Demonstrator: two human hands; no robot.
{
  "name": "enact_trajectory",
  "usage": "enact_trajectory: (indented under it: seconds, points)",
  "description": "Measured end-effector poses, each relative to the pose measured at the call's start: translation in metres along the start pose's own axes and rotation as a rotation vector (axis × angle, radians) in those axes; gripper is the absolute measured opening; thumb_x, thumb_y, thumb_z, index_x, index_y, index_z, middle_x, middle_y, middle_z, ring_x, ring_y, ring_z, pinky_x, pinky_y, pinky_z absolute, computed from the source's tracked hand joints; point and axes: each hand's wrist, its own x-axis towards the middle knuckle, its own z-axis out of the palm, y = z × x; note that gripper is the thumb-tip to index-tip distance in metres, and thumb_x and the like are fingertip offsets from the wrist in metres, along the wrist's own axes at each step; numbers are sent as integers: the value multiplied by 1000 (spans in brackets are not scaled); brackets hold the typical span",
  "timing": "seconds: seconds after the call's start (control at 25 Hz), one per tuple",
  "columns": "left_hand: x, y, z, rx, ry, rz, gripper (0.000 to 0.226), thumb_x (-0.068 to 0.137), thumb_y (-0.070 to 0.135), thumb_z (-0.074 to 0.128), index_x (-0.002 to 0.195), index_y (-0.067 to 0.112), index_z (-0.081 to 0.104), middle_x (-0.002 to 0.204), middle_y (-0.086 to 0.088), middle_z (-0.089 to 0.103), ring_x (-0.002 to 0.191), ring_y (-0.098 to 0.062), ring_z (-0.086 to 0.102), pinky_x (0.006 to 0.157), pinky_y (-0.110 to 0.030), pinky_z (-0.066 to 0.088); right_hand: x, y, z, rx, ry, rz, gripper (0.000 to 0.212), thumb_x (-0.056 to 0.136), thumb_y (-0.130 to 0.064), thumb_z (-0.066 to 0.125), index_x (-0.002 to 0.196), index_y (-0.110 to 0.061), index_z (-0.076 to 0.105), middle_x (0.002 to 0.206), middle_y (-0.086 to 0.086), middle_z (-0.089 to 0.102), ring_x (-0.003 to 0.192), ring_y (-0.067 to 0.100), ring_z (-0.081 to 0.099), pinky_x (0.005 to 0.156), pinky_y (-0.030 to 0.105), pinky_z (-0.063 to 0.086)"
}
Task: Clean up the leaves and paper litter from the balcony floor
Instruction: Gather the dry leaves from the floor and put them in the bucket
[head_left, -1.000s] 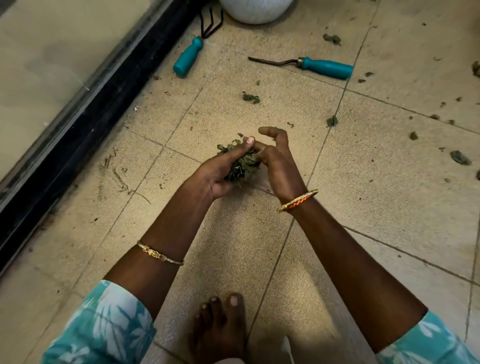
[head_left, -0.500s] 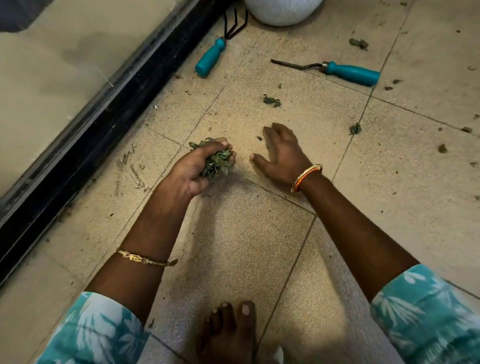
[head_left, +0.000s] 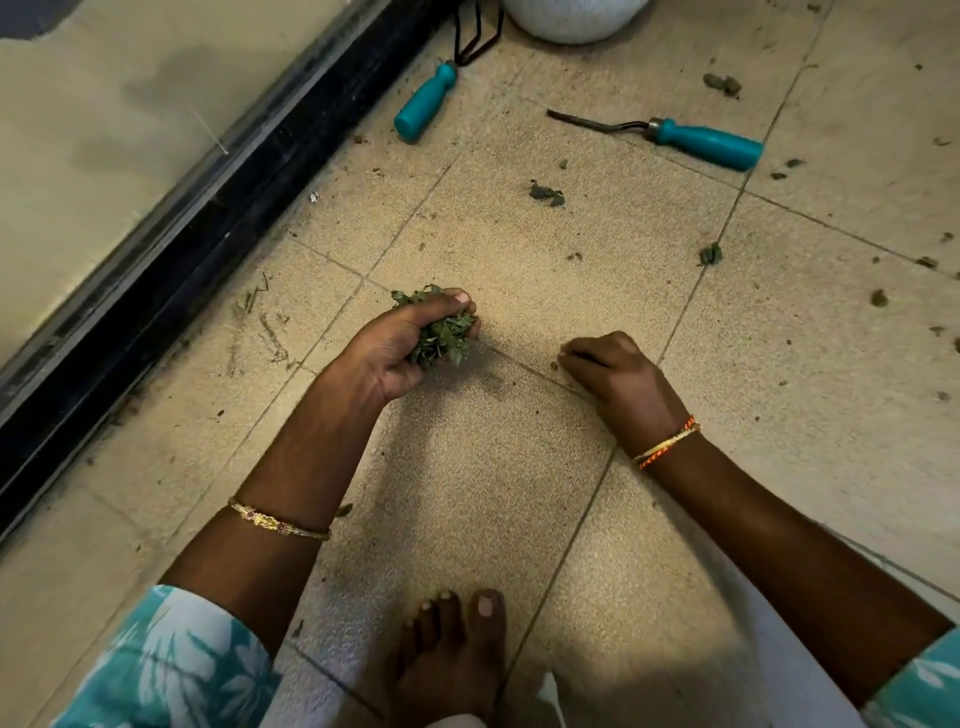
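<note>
**A:** A balcony floor, mid-cleanup. We see the left hand clenched around a bunch of green leaves, held just above the tiles. Why keep it there?

**B:** We judge it serves as the collecting hand: one fist stores the pile so the other can gather. The right hand is curled low on the tile, fingertips pinched at a small crumb by the grout line; whether it has hold of anything, we cannot tell.

**A:** And what is left?

**B:** Plenty. A leaf clump lies ahead of the hands, another scrap sits on a grout joint to the right, and more bits dot the far tiles. A white fleck near the black door track may be paper; it is too small for us to say.

**A:** The tools?

**B:** A teal-handled hand rake and a teal-handled weeder lie apart near a white pot, untouched. We take it that fingers suit such light debris better.
</note>
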Motion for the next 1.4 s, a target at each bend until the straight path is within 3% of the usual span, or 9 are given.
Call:
enact_trajectory:
  seconds: [0.08,0.2,0.32,0.52,0.68,0.88,1.04,1.16,1.4]
  points:
    - [-2,-2,4,46,-29,-15,17,69,16,73,84,14,65,78,-1,71,71,-13,69,68,-25,56,10,2,-6,150,71,140,17,76,3,61,85,-3,73,86,12,71,75,24,66,66,22,51]
    - [-4,-6,12,96,-65,-35,20,68,17,74,86,13,65,81,-2,70,70,-13,69,64,-26,58,31,14,-37,811,252,807,21,77,8,66,90,-7,73,82,3,73,74,3,66,77,17,52]
    - [-9,-13,24,152,-79,-63,9,83,18,69,87,11,65,80,-4,69,65,-12,68,52,-21,53,47,10,-55,1178,313,969,19,79,9,65,81,-8,73,74,-2,73,76,10,68,76,20,55]
    - [-9,-22,45,140,-153,-79,49,76,38,70,112,5,65,101,-10,71,87,-20,69,67,-29,57,61,-54,-34,761,183,774,21,86,-1,58,98,-12,72,94,4,72,87,12,67,82,26,54]
    - [-2,-17,36,70,-121,-55,35,85,32,68,109,6,65,103,-13,69,93,-25,66,89,-37,52,68,-64,-33,748,51,623,47,88,1,45,131,-18,40,102,-6,65,63,-3,58,53,15,46]
    - [9,-1,20,75,-12,-41,13,79,14,74,84,9,63,79,-8,69,66,-19,63,62,-28,53,126,9,-30,580,107,683,32,93,-14,47,125,-13,52,130,8,54,98,16,56,77,22,42]
    - [18,11,10,89,40,-31,15,79,12,74,90,8,65,81,-9,69,62,-18,67,53,-23,54,178,79,-13,275,-155,663,60,89,-26,57,142,-9,34,148,12,31,134,25,34,106,26,29]
    - [24,11,4,72,24,-47,15,80,11,72,91,9,63,82,-11,67,61,-18,66,49,-24,53,191,90,8,192,-249,510,60,91,-23,53,144,-9,29,149,14,26,137,29,27,111,30,23]
    - [27,7,3,72,62,-35,27,76,13,77,101,9,66,83,-7,70,67,-17,69,54,-25,54,128,63,33,52,-109,58,36,92,-1,47,128,-1,54,134,21,48,125,36,43,105,38,36]
